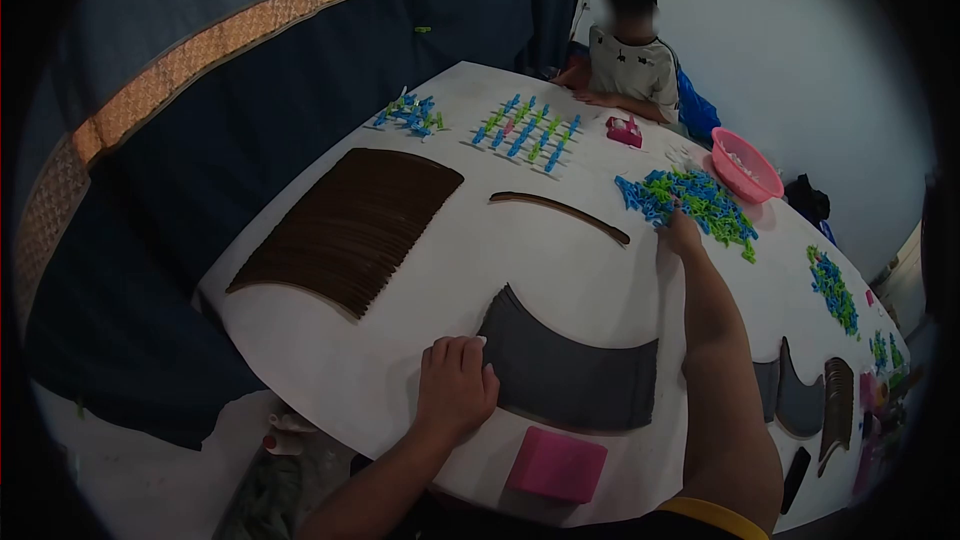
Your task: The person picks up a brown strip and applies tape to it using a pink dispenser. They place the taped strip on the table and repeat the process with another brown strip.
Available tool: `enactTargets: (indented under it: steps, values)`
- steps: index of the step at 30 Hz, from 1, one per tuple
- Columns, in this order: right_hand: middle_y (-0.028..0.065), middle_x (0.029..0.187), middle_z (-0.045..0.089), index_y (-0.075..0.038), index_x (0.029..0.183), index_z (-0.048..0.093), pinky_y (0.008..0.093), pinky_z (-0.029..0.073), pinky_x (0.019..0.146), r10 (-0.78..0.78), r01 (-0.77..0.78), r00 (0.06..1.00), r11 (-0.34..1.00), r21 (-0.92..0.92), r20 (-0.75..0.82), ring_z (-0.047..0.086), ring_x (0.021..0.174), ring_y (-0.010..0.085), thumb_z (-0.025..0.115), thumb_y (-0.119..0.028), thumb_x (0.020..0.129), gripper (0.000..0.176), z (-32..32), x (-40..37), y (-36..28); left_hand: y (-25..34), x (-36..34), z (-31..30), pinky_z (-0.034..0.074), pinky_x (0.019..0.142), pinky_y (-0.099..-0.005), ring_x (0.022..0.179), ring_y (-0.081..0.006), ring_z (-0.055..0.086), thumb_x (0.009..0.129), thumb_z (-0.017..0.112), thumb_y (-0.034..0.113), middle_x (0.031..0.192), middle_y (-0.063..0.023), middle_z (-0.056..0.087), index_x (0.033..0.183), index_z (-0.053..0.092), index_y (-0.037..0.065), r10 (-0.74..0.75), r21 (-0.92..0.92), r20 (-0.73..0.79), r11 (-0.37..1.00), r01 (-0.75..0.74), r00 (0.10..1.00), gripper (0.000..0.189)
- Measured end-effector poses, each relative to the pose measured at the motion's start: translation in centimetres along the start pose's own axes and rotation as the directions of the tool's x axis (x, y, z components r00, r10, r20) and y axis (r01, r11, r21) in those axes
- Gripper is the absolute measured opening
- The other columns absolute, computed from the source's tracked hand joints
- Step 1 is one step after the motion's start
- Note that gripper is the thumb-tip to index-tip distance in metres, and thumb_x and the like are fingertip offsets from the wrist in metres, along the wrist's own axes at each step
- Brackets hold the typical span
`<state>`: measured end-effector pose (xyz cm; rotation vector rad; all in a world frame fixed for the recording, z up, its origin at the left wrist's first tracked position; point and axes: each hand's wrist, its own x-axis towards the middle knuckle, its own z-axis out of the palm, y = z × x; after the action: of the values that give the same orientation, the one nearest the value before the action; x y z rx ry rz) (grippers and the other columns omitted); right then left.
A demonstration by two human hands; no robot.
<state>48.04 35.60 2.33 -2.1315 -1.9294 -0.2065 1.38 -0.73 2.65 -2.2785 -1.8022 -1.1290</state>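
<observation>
The half-curled left hand (458,388) is rested at the left edge of the near grey stack (578,372); the far-right blue-and-green clip pile (715,205) is touched by the right hand (682,228), its grip indiscernible.

On the table (590,275), clips (712,202) lie left of the basin (738,185).

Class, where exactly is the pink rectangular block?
In the head view, the pink rectangular block lies bottom centre, by the near edge of the white table, just nearer the wearer than the dark grey stack and right of the left hand.
</observation>
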Motion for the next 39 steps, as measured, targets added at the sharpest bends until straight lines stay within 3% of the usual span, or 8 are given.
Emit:
enactTargets:
  steps: [5, 9, 16, 21, 23, 25, 29, 39]
  values:
    - [0.0150, 0.081, 0.073, -0.001, 0.104, 0.072, 0.0435, 0.055, 0.070, -0.092, 0.083, 0.996, 0.946, 0.313, 0.013, 0.073, 0.078, 0.0308, 0.083, -0.028, 0.089, 0.032, -3.4, -3.7, -3.2, 0.0, -0.2, 0.2, 0.046, 0.101, -0.0512, 0.114, -0.0354, 0.058, 0.090, 0.068, 0.016, 0.119, -0.0156, 0.064, 0.124, 0.061, 0.001, 0.031, -0.004, -0.037, 1.000, -0.031, 0.999, 0.038]
    - [0.0035, 0.085, 0.070, -0.003, 0.103, 0.070, 0.0311, 0.052, 0.068, -0.328, 0.212, 0.944, 0.683, 0.699, 0.033, 0.065, 0.079, 0.0123, 0.082, -0.018, 0.094, 0.021, -12.9, -16.7, -13.3, -0.1, -0.3, 0.4, 0.046, 0.101, -0.0510, 0.115, -0.0349, 0.058, 0.092, 0.068, 0.017, 0.118, -0.0150, 0.064, 0.124, 0.061, 0.001, 0.020, -0.030, -0.045, 0.999, -0.022, 0.999, 0.036]
    - [0.0104, 0.087, 0.070, -0.006, 0.109, 0.069, 0.0424, 0.056, 0.080, -0.802, 0.687, 0.597, 0.526, 0.502, 0.024, 0.069, 0.084, 0.0307, 0.083, -0.016, 0.086, 0.028, -18.7, -36.3, -24.5, -1.4, -0.4, 0.7, 0.047, 0.099, -0.0507, 0.111, -0.0383, 0.060, 0.099, 0.065, 0.016, 0.113, -0.0166, 0.066, 0.116, 0.063, 0.002, -0.142, -0.304, -0.226, 0.950, 0.068, 0.964, 0.022]
    - [0.0132, 0.102, 0.070, -0.005, 0.110, 0.069, 0.0476, 0.054, 0.091, -0.753, 0.635, 0.650, 0.613, 0.470, 0.102, 0.066, 0.101, 0.0372, 0.084, -0.022, 0.085, 0.034, -17.8, -40.3, -24.6, -0.3, -2.1, -3.1, 0.049, 0.097, -0.0498, 0.109, -0.0378, 0.062, 0.099, 0.066, 0.016, 0.110, -0.0171, 0.068, 0.113, 0.064, 0.001, -0.259, -0.593, -0.049, 0.785, 0.180, 0.965, 0.021]
    - [0.0147, 0.114, 0.070, -0.005, 0.114, 0.069, 0.0481, 0.053, 0.095, -0.703, 0.600, 0.707, 0.656, 0.458, 0.080, 0.066, 0.110, 0.0376, 0.085, -0.024, 0.084, 0.039, -19.1, -41.6, -23.0, 0.2, -3.8, -5.7, 0.049, 0.099, -0.0449, 0.116, -0.0331, 0.061, 0.099, 0.070, 0.020, 0.116, -0.0154, 0.068, 0.125, 0.063, 0.001, -0.163, -0.586, 0.327, 0.738, 0.335, 0.931, 0.033]
    - [0.0193, 0.137, 0.062, -0.006, 0.135, 0.063, 0.0512, 0.049, 0.107, -0.655, 0.617, 0.756, 0.718, 0.323, 0.013, 0.057, 0.130, 0.0408, 0.090, -0.036, 0.080, 0.068, -20.3, -43.6, -20.5, 0.0, -5.9, -5.9, 0.049, 0.100, -0.0461, 0.116, -0.0339, 0.062, 0.096, 0.072, 0.019, 0.116, -0.0145, 0.069, 0.126, 0.064, 0.003, -0.024, -0.551, 0.264, 0.817, 0.171, 0.964, 0.035]
    - [0.0209, 0.147, 0.055, -0.009, 0.155, 0.049, 0.0565, 0.045, 0.113, -0.564, 0.534, 0.814, 0.820, 0.206, 0.136, 0.055, 0.133, 0.0422, 0.095, -0.046, 0.071, 0.103, -18.8, -46.4, -18.0, 0.2, -6.9, -5.1, 0.049, 0.102, -0.0457, 0.120, -0.0334, 0.062, 0.090, 0.080, 0.015, 0.118, -0.0114, 0.072, 0.133, 0.063, 0.006, 0.248, -0.399, 0.141, 0.900, -0.174, 0.958, 0.048]
    - [0.0235, 0.147, 0.054, -0.006, 0.162, 0.038, 0.0530, 0.044, 0.116, -0.545, 0.419, 0.817, 0.787, 0.454, 0.191, 0.053, 0.137, 0.0439, 0.099, -0.043, 0.068, 0.118, -18.4, -46.0, -16.6, 1.2, -6.2, -4.4, 0.048, 0.101, -0.0449, 0.111, -0.0316, 0.063, 0.084, 0.082, 0.006, 0.109, -0.0057, 0.076, 0.133, 0.064, 0.011, 0.212, -0.440, 0.336, 0.897, -0.046, 0.918, 0.052]
